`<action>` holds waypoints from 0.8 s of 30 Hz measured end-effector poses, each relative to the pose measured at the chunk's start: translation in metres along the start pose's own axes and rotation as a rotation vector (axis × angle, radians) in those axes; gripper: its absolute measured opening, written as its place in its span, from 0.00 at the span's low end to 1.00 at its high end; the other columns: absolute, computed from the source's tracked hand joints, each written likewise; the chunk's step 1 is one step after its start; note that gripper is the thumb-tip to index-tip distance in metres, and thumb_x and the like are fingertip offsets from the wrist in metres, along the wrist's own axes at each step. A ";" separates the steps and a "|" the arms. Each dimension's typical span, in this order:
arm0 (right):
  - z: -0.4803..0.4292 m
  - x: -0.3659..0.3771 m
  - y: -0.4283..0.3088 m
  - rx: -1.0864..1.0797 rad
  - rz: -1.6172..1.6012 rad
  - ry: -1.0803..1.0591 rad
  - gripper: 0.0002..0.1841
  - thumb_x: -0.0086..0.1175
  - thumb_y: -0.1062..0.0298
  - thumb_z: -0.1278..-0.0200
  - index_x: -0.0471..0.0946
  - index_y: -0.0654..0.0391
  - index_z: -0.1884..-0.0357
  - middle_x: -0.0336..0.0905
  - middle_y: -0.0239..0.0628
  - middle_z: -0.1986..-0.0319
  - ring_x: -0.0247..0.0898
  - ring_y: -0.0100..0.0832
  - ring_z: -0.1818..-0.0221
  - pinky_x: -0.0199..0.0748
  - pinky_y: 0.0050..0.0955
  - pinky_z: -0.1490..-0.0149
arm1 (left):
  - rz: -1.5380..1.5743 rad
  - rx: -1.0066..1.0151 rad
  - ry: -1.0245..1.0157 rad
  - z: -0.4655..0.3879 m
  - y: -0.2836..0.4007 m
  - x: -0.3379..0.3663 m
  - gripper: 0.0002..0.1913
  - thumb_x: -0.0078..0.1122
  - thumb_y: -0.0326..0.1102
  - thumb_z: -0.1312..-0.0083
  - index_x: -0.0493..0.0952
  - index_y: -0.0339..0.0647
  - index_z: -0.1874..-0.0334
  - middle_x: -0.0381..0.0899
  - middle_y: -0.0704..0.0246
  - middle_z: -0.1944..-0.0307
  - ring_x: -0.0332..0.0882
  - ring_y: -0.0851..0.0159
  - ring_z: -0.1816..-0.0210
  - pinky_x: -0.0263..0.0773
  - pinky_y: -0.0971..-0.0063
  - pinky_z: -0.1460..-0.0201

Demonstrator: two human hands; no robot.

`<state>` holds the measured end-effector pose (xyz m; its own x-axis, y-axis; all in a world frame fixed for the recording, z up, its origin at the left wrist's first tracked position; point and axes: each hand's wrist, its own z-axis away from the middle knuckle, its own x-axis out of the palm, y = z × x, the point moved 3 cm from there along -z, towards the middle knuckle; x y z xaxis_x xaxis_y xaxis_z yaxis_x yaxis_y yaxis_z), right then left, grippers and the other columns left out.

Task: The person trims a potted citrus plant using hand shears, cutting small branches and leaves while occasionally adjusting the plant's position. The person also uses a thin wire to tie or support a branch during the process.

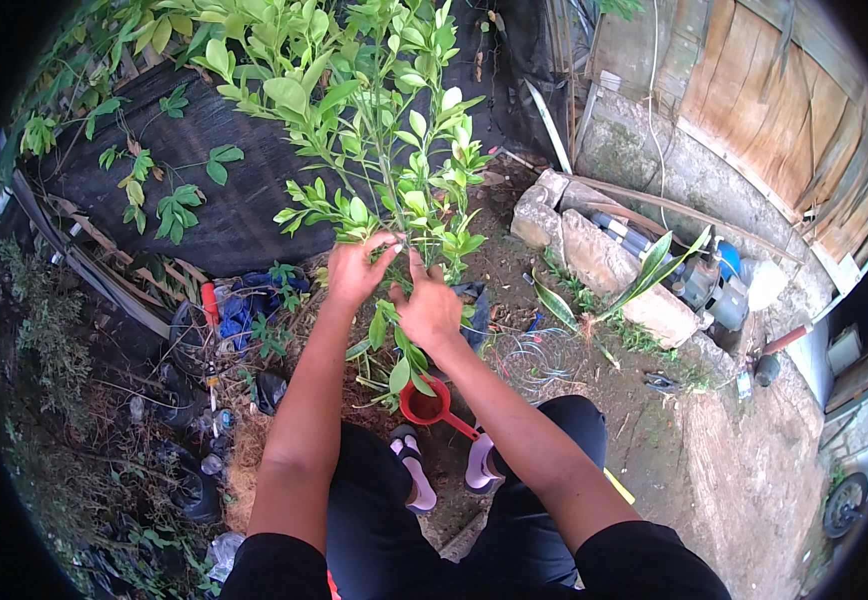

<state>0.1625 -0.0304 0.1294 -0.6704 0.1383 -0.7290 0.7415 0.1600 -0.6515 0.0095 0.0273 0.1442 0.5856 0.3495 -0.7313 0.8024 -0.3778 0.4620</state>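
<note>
A leafy green shrub (381, 135) rises in front of me. My left hand (359, 270) is at its lower stems, thumb and index finger pinched together on what looks like a thin stem. Close beside it on the right, my right hand (426, 307) touches the same stems with its index finger pointing up; whether it grips anything is hidden. Leafy twigs (400, 352) hang below my hands. A red plastic dipper (434, 409) is on the ground between my feet, and part of a dark plant bag (476, 307) shows beside my right hand.
Coiled thin wire (539, 360) and pliers (661, 382) lie on the soil at the right. Beyond are large stones (606, 255), an uprooted snake plant (629, 285) and a water pump (711, 289). Black netting (231, 172) stands behind the shrub. Plastic litter and dry brush cover the left side.
</note>
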 end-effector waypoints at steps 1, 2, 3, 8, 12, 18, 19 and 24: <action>-0.001 0.000 0.001 -0.012 0.021 -0.001 0.41 0.60 0.48 0.31 0.64 0.54 0.19 0.79 0.58 0.49 0.85 0.58 0.55 0.83 0.53 0.49 | 0.016 -0.002 -0.015 0.000 0.000 0.000 0.10 0.71 0.41 0.30 0.88 0.55 0.49 0.91 0.71 0.50 0.89 0.57 0.53 0.81 0.67 0.50; -0.002 0.000 0.002 -0.021 0.042 -0.002 0.40 0.60 0.48 0.31 0.65 0.54 0.19 0.79 0.57 0.50 0.85 0.58 0.56 0.84 0.53 0.50 | 0.032 -0.003 -0.030 0.000 0.001 -0.001 0.10 0.71 0.42 0.29 0.88 0.56 0.49 0.91 0.72 0.49 0.89 0.57 0.52 0.81 0.67 0.49; -0.002 0.000 0.003 -0.030 0.054 0.000 0.40 0.60 0.48 0.30 0.65 0.54 0.20 0.79 0.57 0.51 0.85 0.58 0.56 0.84 0.53 0.51 | 0.040 -0.002 -0.050 0.000 0.001 -0.001 0.10 0.70 0.43 0.29 0.88 0.56 0.48 0.91 0.73 0.48 0.89 0.58 0.52 0.81 0.67 0.49; -0.002 -0.001 0.006 -0.049 0.083 0.021 0.38 0.58 0.46 0.28 0.67 0.55 0.21 0.78 0.60 0.51 0.85 0.59 0.58 0.84 0.53 0.52 | 0.007 0.004 -0.101 0.000 -0.004 0.002 0.11 0.68 0.44 0.27 0.85 0.55 0.46 0.90 0.78 0.46 0.88 0.60 0.47 0.80 0.67 0.46; -0.001 0.002 0.004 -0.044 0.096 0.012 0.39 0.57 0.46 0.27 0.66 0.56 0.20 0.79 0.60 0.51 0.85 0.59 0.58 0.85 0.54 0.52 | -0.076 0.112 -0.020 -0.001 -0.005 0.007 0.09 0.67 0.45 0.27 0.84 0.54 0.49 0.90 0.79 0.45 0.87 0.59 0.48 0.81 0.66 0.47; -0.003 0.003 0.007 -0.060 0.096 -0.006 0.40 0.57 0.46 0.27 0.64 0.57 0.19 0.79 0.62 0.51 0.85 0.61 0.57 0.85 0.54 0.51 | -0.111 0.057 -0.005 0.002 -0.004 0.011 0.09 0.68 0.47 0.28 0.85 0.55 0.52 0.91 0.76 0.51 0.88 0.58 0.55 0.81 0.65 0.53; -0.003 0.003 0.007 -0.063 0.093 -0.007 0.40 0.57 0.46 0.27 0.64 0.58 0.19 0.79 0.63 0.50 0.85 0.61 0.56 0.85 0.54 0.51 | -0.099 0.040 -0.003 0.003 -0.004 0.011 0.09 0.68 0.48 0.28 0.85 0.57 0.51 0.91 0.76 0.53 0.88 0.58 0.57 0.81 0.65 0.55; -0.004 0.005 0.009 -0.069 0.091 -0.025 0.40 0.57 0.46 0.27 0.63 0.58 0.19 0.79 0.65 0.48 0.85 0.61 0.55 0.85 0.54 0.50 | -0.120 0.018 0.032 0.005 -0.004 0.014 0.11 0.68 0.50 0.28 0.86 0.64 0.47 0.91 0.75 0.58 0.87 0.57 0.68 0.80 0.65 0.64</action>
<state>0.1656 -0.0247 0.1202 -0.5988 0.1311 -0.7901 0.7952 0.2147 -0.5671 0.0142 0.0292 0.1293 0.4893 0.4202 -0.7642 0.8648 -0.3471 0.3628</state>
